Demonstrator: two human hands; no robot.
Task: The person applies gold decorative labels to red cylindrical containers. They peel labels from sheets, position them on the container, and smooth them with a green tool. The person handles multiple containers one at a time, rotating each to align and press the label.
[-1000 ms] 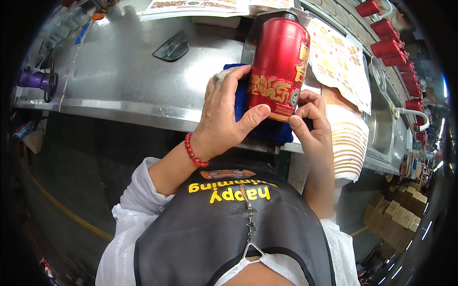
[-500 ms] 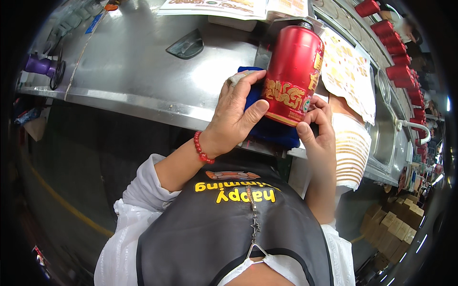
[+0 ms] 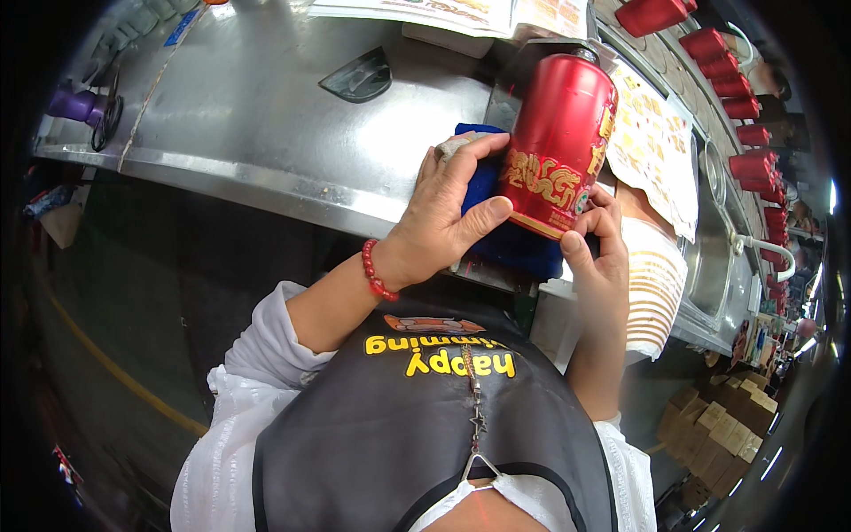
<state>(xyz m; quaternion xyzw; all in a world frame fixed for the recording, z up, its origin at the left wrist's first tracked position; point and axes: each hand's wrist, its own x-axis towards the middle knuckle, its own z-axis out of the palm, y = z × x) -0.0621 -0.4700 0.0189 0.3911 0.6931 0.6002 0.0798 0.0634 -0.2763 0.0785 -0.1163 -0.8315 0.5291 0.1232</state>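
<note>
Head view: a tall red canister (image 3: 560, 142) is held tilted over the near edge of a steel counter (image 3: 266, 115). The left hand (image 3: 443, 217) wraps its side, thumb pressed on the lower wall, steadying it; the right hand (image 3: 596, 253) pinches its bottom rim. A blue cloth (image 3: 514, 248) lies beneath; open counter extends left, while stacked paper cups (image 3: 656, 284) crowd the right.

Glossy red metal can (image 3: 557, 146); brushed steel counter (image 3: 248, 115); blue cloth (image 3: 514, 244).
</note>
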